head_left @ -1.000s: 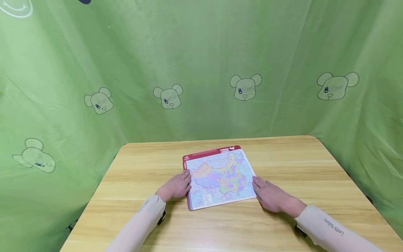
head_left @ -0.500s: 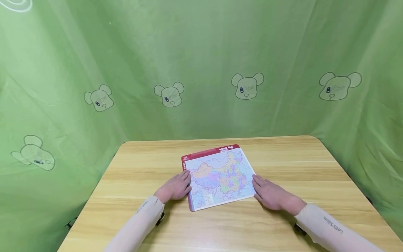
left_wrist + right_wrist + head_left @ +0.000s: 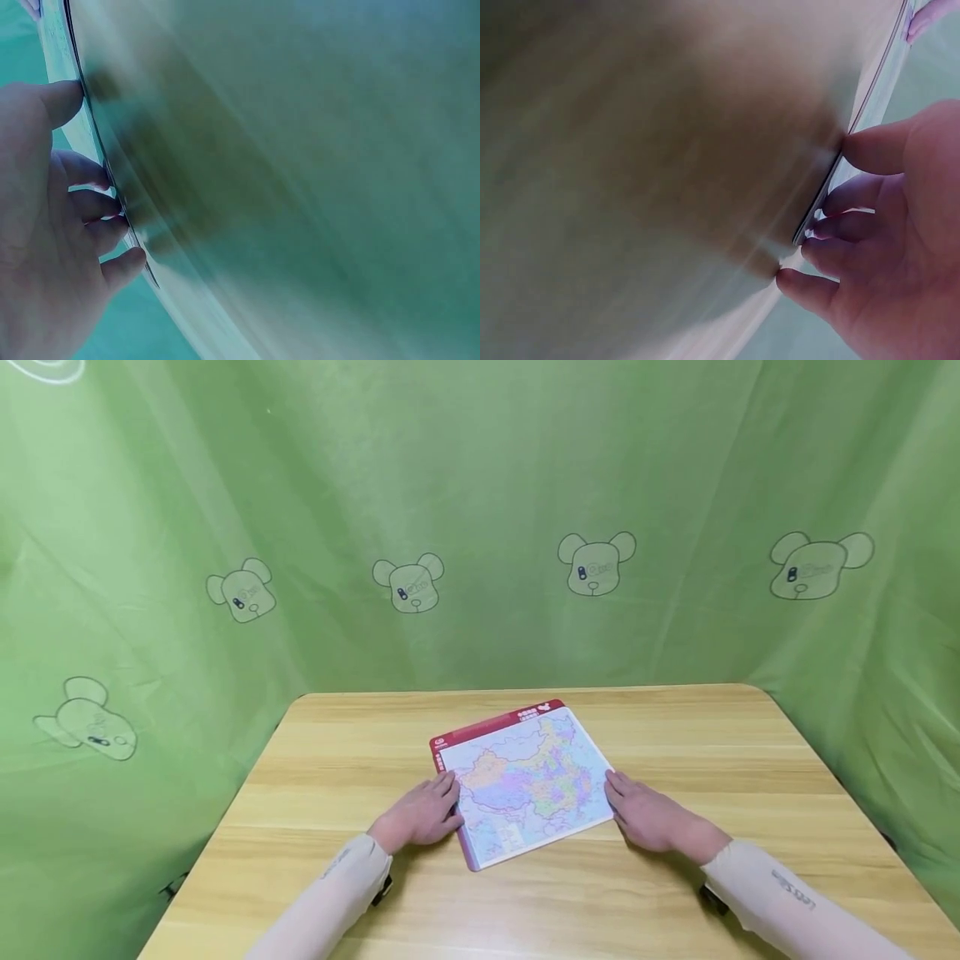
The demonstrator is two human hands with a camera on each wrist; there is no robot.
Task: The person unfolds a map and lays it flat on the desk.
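A flat map board [image 3: 525,785], with a red border along its top and left sides and a pastel-coloured map, lies on the wooden table, turned at a slant. My left hand [image 3: 422,810] rests against its left edge, fingers extended. At the opposite edge my right hand [image 3: 651,817] touches the board with its fingertips. In the left wrist view, the left hand's thumb and fingertips [image 3: 133,259] meet the board's thin dark edge. The right wrist view has the right thumb and fingers [image 3: 877,146] against the other edge. Neither hand is curled round the board.
The light wooden table [image 3: 337,735] has rounded far corners. Green fabric [image 3: 480,485] printed with bear heads hangs behind it and along both sides. Both forearms wear pale sleeves [image 3: 787,893], with a dark strap [image 3: 382,889] near the left wrist.
The map board has turned a little counterclockwise on the table. My left hand has shifted slightly toward me with its edge, and the right hand slightly away.
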